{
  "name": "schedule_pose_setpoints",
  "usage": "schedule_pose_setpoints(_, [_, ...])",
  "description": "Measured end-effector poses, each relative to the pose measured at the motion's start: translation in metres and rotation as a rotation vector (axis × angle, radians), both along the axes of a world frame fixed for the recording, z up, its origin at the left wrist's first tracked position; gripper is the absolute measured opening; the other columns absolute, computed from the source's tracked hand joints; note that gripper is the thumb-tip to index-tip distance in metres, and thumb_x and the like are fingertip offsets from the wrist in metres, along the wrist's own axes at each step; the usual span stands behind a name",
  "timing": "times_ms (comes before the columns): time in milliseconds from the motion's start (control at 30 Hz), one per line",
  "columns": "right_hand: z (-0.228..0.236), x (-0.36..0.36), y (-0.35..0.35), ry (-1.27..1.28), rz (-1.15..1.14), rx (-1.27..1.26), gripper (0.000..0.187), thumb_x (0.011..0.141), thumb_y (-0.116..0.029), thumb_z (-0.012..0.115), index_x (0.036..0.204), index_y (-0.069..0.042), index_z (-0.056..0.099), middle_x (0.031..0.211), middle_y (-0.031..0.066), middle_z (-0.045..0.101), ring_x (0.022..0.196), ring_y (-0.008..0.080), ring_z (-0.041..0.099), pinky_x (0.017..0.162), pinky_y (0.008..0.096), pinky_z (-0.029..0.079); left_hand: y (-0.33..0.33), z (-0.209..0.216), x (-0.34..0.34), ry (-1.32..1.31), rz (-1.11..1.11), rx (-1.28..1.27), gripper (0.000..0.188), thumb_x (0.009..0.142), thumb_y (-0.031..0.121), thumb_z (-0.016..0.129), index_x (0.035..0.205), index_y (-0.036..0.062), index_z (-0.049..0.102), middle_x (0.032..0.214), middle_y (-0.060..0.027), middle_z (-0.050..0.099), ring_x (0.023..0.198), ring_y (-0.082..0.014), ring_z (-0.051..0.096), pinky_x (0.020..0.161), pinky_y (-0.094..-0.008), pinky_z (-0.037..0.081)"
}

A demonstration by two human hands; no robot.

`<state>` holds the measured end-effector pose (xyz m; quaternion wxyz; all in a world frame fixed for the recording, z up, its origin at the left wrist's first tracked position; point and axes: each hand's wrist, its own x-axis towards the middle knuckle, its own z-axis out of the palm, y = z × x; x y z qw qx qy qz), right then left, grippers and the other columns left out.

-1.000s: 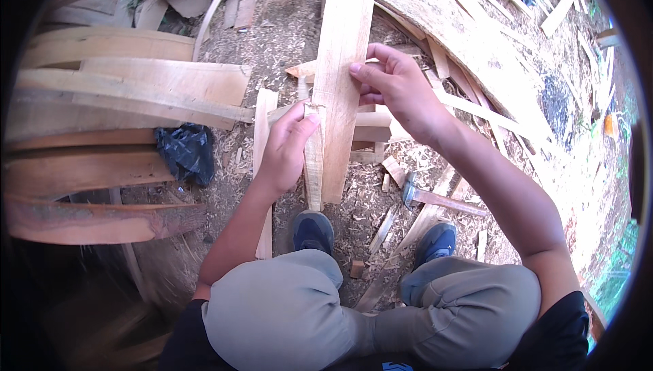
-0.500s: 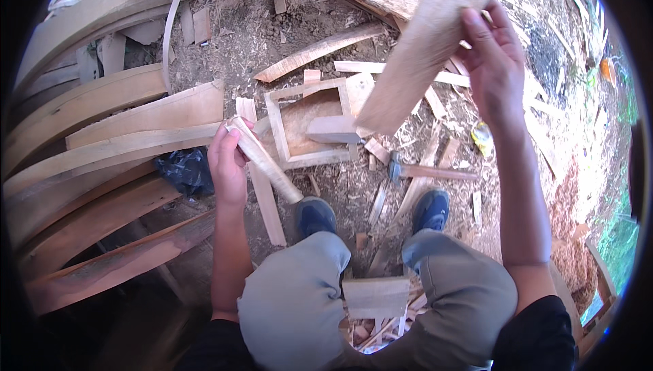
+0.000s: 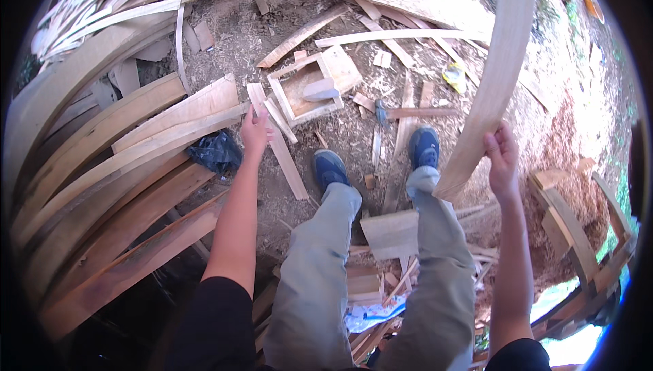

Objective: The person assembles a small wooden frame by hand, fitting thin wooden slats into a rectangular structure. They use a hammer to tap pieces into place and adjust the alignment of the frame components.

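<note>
My right hand (image 3: 502,161) grips a long, flat wooden board (image 3: 500,65) by its edge near the lower end. The board stands up steeply on the right, and its top runs out of view. My left hand (image 3: 255,133) is stretched out with its fingers apart, over a flat wooden strip (image 3: 287,163) on the ground; whether it touches the strip I cannot tell. Beside the fingers lies a short narrow stick (image 3: 280,121), against a rectangular wooden frame (image 3: 320,110). Inside the frame's outline rests a flat, pale, tapered piece (image 3: 321,90).
A hammer (image 3: 415,112) lies beyond my feet, right of the frame. Long curved planks (image 3: 122,119) are stacked on the left, with a black plastic bag (image 3: 216,152) beside them. A wood block (image 3: 391,233) sits between my legs. Sawdust (image 3: 578,201) is heaped at the right.
My left hand has let go of the short stick, now on the ground beside the frame. My right hand has come lower and nearer with the board. My legs have straightened from a bent-knee posture.
</note>
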<state>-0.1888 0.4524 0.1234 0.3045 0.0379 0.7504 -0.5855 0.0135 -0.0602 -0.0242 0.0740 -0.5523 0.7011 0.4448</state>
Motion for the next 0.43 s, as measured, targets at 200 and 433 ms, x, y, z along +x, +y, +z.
schedule_pose_setpoints(200, [0.089,0.083,0.066,0.025,0.032,0.288,0.031,0.103,-0.013,0.048,0.13,0.003,0.054,0.108,0.0146,0.067,0.101,0.0197,0.063,0.089,0.0354,0.049,0.006,0.114,0.086,-0.155,0.162,0.236,0.043,0.103,0.041,0.049,0.134,0.0125,0.053,0.097,-0.0071,0.062,0.065,-0.0153,0.063,0.049,-0.0297,0.053])
schedule_pose_setpoints(433, [0.206,0.155,0.094,-0.012,-0.048,0.412,0.037,0.1,-0.018,0.053,0.134,-0.004,0.055,0.108,0.0239,0.068,0.103,0.0348,0.067,0.087,0.0392,0.051,0.101,0.305,0.102,-0.352,-0.528,0.495,0.031,0.098,0.016,0.052,0.125,0.0106,0.065,0.087,-0.0068,0.068,0.061,-0.0122,0.06,0.051,-0.0287,0.05])
